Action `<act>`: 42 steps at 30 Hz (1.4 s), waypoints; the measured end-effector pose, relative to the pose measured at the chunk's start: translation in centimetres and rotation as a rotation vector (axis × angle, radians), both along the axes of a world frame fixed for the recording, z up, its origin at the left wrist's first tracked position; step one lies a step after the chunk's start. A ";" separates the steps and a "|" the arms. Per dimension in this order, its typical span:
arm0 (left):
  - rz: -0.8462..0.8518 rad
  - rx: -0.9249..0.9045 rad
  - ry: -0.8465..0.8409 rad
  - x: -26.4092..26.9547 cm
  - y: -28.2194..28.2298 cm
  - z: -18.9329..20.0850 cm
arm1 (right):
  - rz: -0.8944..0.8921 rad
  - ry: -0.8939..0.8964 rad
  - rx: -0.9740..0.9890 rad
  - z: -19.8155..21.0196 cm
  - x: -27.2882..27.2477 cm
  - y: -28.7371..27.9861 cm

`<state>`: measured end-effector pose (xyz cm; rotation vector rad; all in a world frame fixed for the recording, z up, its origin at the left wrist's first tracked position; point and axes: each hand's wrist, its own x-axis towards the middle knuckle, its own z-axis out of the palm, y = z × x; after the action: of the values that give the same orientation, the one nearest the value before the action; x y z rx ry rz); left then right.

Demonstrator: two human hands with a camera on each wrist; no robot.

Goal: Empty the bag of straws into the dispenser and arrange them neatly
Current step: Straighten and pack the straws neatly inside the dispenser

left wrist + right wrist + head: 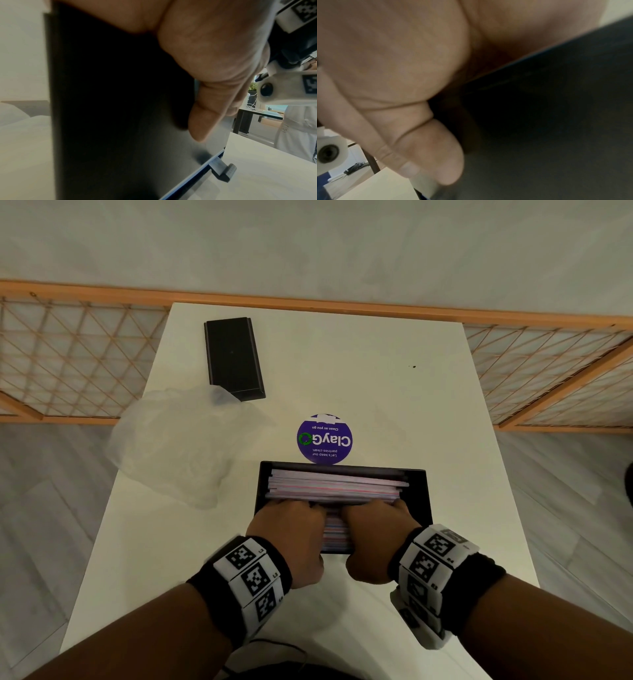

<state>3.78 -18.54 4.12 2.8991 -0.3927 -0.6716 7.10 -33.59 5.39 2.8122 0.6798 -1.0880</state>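
Note:
The black open-topped dispenser [418,494] stands at the middle of the white table [342,354], filled with paper-wrapped straws [335,487] lying crosswise. My left hand [291,525] and right hand [376,522] sit side by side on its near wall. Their fingers curl over the rim onto the straws, and the fingertips are hidden. In the left wrist view the left thumb [205,108] lies flat on the outside of the dark front wall [111,121]. The right thumb [423,142] lies on that wall [547,121] too. The empty clear plastic bag [178,446] lies crumpled at the left.
A black lid [234,359] lies at the table's far left, its near end touching the bag. A round purple sticker [324,438] sits just behind the dispenser. A small tab [223,171] sticks out at the dispenser's base. A wooden lattice screen [548,371] runs behind the table.

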 end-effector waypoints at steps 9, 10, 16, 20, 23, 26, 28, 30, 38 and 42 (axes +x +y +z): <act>-0.017 0.007 0.037 0.1 0.1 -0.2 | -0.002 -0.020 0.002 -0.1 -0.3 -0.1; -0.020 0.007 0.045 0.1 0.1 -0.2 | -0.003 -0.020 -0.001 -0.1 -0.2 -0.1; -0.002 0.008 0.047 0.1 0.0 0.0 | -0.009 -0.013 -0.007 0.0 0.1 0.1; 0.001 0.022 0.054 0.0 0.0 -0.1 | -0.006 -0.010 -0.008 -0.2 -0.1 -0.1; -0.002 0.021 0.067 0.0 0.0 0.1 | -0.011 -0.006 -0.012 -0.4 0.0 -0.1; 0.002 0.015 0.034 0.0 0.0 0.2 | -0.013 -0.011 0.011 -0.2 0.1 -0.2; -0.031 0.028 -0.013 -0.2 -0.2 0.2 | -0.008 -0.018 0.027 -0.2 -0.1 -0.2; -0.062 0.014 -0.051 -0.5 -0.4 0.3 | 0.029 -0.033 0.036 -0.1 -0.4 0.0; -0.050 0.067 -0.054 -1.0 0.5 -0.6 | -0.018 -0.090 0.006 -0.2 -0.8 -1.3; -0.050 0.064 -0.052 -1.1 0.4 -0.5 | -0.006 -0.090 0.004 -0.2 -1.1 -0.7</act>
<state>2.72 -18.19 3.61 2.9817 -0.4594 -0.6288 6.04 -34.30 5.17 2.8484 0.6663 -0.9544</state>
